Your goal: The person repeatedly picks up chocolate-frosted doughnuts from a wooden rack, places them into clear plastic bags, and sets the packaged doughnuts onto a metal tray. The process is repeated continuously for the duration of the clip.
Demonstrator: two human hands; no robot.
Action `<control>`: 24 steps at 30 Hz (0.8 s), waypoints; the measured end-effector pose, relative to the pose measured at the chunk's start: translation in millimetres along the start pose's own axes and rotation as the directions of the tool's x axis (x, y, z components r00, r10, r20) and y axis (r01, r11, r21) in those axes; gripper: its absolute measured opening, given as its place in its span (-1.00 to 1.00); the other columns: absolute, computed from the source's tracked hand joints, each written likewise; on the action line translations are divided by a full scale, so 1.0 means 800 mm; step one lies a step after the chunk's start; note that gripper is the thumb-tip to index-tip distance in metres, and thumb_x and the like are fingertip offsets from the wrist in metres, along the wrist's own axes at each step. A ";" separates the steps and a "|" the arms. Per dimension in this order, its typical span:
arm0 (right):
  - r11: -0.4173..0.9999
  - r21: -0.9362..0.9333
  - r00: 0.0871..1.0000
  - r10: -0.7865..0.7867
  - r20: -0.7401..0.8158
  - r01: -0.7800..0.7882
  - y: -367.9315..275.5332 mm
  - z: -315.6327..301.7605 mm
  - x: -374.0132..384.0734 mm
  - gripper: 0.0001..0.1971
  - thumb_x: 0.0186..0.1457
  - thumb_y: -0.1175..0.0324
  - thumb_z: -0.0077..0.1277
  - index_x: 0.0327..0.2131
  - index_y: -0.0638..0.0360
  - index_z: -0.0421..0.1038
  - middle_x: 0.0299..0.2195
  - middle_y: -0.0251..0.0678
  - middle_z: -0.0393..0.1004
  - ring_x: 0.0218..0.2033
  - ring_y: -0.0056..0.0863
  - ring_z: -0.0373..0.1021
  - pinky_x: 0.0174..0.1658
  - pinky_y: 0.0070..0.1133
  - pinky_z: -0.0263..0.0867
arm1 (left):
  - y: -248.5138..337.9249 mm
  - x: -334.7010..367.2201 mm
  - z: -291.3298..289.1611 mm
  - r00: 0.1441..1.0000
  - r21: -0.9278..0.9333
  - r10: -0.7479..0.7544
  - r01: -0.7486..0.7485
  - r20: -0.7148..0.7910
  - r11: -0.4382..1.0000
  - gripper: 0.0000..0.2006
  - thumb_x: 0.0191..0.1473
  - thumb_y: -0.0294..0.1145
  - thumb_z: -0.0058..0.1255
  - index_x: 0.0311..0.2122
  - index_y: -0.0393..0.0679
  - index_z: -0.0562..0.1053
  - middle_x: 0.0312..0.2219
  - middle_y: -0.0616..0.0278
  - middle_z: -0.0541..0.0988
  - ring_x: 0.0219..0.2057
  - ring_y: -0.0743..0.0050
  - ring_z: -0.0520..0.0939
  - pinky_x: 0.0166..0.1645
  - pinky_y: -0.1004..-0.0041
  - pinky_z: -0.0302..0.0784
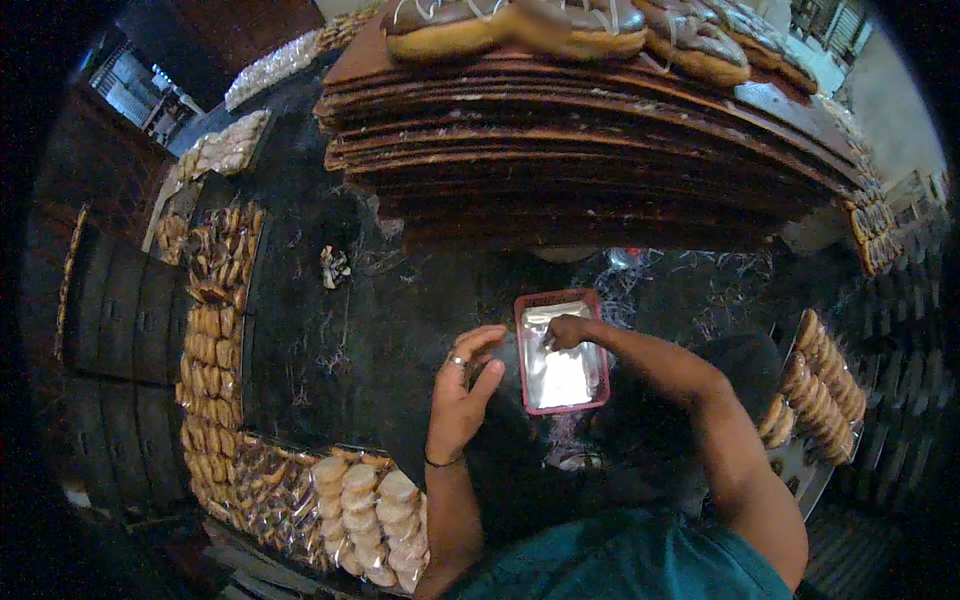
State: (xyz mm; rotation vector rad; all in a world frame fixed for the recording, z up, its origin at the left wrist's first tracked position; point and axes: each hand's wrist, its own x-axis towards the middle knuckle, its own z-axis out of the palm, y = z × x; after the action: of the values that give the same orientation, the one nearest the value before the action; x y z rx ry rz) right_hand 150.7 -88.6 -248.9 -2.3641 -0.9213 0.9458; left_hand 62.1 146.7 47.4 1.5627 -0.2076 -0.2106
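A red-rimmed shallow tray (604, 385) stands in front of me, with shiny clear plastic bags (560, 380) lying flat in it. My right hand (567, 333) reaches in from the right over the tray's far half. Its fingers are bent and drawn together against the top of the plastic bags; the fingertips are partly dark and hard to make out. Just left of the tray, my left hand (466, 390) is held up, fingers spread and curved, thumb apart, nothing in it. A ring is on one of its fingers and a dark band circles the wrist.
Beyond the tray rises a tall stack of brown boards (580, 130), topped with chocolate-glazed pastries (580, 30). Bagged baked goods (215, 350) line the left side, and pale round ones (365, 510) lie at the near left. Long rolls (825, 385) fill a tray at right. Plastic scraps litter the dark surface.
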 end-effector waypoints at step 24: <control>0.876 -0.057 0.414 -0.282 -0.866 0.478 -0.340 -0.116 -0.332 -0.41 -0.22 0.28 0.27 -0.06 0.20 0.29 0.07 0.10 0.08 -0.02 -0.16 0.24 -0.09 -0.34 0.29 | 0.073 0.005 0.121 0.654 -0.649 0.383 0.220 0.652 0.728 -0.19 -0.05 -0.17 0.09 0.24 0.09 -0.10 0.24 0.05 -0.17 0.22 -0.06 -0.03 0.19 0.03 0.01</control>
State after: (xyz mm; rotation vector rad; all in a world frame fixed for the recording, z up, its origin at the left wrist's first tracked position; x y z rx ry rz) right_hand -41.1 -104.3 91.3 -1.8871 -0.7998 -0.3613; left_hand 40.3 52.2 105.2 0.6099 -0.7847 -0.7887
